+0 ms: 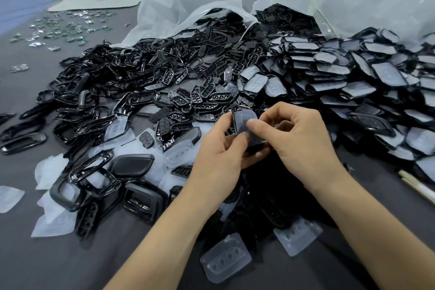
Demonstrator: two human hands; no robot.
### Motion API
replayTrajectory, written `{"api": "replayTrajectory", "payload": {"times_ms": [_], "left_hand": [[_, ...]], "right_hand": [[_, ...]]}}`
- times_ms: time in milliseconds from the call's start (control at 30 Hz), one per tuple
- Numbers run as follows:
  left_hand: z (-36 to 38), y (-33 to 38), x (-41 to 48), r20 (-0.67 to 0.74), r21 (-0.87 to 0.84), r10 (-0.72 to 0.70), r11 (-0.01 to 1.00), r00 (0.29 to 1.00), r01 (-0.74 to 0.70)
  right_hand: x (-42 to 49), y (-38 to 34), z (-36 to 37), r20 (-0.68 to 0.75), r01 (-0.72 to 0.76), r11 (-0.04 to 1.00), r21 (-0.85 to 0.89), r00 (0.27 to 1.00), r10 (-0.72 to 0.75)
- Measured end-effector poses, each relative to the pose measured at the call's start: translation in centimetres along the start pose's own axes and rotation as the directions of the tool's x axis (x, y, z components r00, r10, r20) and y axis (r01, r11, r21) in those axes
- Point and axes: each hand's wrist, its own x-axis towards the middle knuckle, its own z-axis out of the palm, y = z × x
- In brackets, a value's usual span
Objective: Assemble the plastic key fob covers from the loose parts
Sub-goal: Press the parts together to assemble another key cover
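Observation:
Both hands hold one black key fob cover above the grey table. A translucent membrane lies on the cover's face. My left hand grips the cover from below and the left, thumb on its face. My right hand pinches it from the right, thumb pressing the membrane. Loose black frames, button grilles and translucent membranes lie all around. A stack of covers with membranes fitted spreads to the right.
Two open plastic bags spill black parts at the back. Small circuit boards are scattered far left. A flat white board lies behind them. Wooden sticks rest at the right edge. Cardboard boxes stand in the background.

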Motion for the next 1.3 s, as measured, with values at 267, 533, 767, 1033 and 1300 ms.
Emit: {"api": "replayTrajectory", "payload": {"times_ms": [267,533,767,1033,1300], "left_hand": [[0.0,0.0,0.0,0.026,0.038,0.009,0.999,1.000,-0.010],[-0.2,0.1,0.0,0.042,0.029,-0.022,0.999,0.999,0.021],[-0.4,0.3,-0.2,0.130,0.013,-0.034,0.999,0.991,0.033],[-0.4,0.5,-0.3,0.179,0.026,-0.027,0.999,0.983,0.023],[0.2,0.2,-0.4,0.162,0.024,-0.024,0.999,0.986,0.021]], "right_hand": [[0.2,0.0,0.0,0.021,-0.011,0.999,0.037,1.000,0.011],[0.1,-0.2,0.0,0.082,-0.087,0.982,0.166,0.994,0.074],[0.0,-0.8,-0.5,0.191,-0.245,0.906,0.344,0.963,0.188],[0.0,-1.1,-0.4,0.192,-0.229,0.920,0.317,0.966,0.174],[0.1,-1.2,-0.1,0.124,-0.185,0.938,0.293,0.980,0.155]]}}
